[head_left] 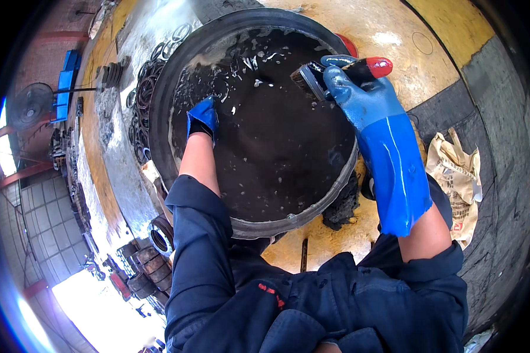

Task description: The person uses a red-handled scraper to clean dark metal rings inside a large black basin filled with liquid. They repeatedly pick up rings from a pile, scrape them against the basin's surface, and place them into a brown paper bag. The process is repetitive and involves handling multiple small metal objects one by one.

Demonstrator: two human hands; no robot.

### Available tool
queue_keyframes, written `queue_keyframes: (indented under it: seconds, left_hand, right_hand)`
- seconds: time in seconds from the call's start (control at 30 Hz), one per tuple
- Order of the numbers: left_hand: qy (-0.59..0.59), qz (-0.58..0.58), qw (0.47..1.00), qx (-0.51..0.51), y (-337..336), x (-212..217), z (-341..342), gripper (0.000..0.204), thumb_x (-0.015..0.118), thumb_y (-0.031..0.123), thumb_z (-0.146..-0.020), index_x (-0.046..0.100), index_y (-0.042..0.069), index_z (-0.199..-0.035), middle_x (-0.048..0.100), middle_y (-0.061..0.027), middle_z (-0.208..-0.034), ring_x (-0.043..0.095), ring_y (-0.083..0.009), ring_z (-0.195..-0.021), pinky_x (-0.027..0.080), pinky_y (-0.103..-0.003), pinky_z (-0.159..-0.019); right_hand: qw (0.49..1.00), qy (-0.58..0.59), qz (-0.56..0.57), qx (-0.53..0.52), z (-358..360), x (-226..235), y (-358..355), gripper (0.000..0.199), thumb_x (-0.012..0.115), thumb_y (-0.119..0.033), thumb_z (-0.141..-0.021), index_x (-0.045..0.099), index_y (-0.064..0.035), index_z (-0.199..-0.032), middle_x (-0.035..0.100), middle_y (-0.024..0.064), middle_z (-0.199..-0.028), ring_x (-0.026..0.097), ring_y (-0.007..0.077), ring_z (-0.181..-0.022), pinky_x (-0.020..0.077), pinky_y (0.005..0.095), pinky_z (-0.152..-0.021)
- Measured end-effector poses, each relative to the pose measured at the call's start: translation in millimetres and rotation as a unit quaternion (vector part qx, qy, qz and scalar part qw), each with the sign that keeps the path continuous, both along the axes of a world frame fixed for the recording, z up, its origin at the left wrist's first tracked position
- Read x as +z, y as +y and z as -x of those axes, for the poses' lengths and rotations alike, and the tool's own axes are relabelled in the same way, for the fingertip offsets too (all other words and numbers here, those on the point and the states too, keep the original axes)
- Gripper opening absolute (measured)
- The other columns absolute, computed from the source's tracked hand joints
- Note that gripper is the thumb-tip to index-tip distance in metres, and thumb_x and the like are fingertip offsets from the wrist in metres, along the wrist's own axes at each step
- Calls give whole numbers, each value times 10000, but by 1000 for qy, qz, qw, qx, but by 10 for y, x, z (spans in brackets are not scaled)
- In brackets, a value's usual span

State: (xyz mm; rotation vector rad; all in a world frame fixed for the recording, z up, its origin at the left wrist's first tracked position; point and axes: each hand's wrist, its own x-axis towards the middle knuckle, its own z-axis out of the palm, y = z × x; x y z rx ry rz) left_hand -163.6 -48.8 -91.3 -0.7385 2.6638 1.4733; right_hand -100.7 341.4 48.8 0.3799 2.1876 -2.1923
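Note:
A large round black tub (253,228) in front of me holds dark, murky liquid with pale flecks floating on it. My right hand (359,94), in a long wet blue glove, is closed around a paintbrush (313,81) over the tub's right side. The brush has a metal band, dark bristles pointing left and a dark handle with a red end. At the left side of the tub, my left hand (202,117) wears a blue glove and dips into the liquid. Its fingers are hidden, so I cannot tell what it touches.
Several black rings (144,97) lie heaped left of the tub. A crumpled brown paper sack (456,176) lies on the right. Dark clumped material (341,209) sits beside the tub's near right edge. Stacked dark round parts (150,265) and a fan (34,106) stand farther left.

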Motion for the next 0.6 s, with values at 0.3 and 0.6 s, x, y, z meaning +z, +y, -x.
queue_keyframes:
  seconds: [0.3, 0.6]
  left_hand:
    - [-115, 368, 892, -238, 572, 567, -76, 354, 453, 235, -1045, 655, 172, -1328, 671, -92, -1307, 629, -214, -1172, 485, -339, -962]
    - [-114, -12, 968, -225, 1370, 761, -41, 437, 569, 372, -997, 629, 110, -1341, 681, -78, -1239, 613, -219, -1124, 454, -325, -954]
  right_hand:
    - [998, -48, 3, 43, -54, -28, -69, 312, 729, -194, -935, 717, -64, -1219, 744, 97, -1074, 681, 181, -1005, 524, 310, -927]
    - [999, -3, 16, 29, -30, -368, -76, 180, 720, -118, -907, 724, -41, -1069, 745, 75, -945, 696, 151, -882, 542, 306, -846]
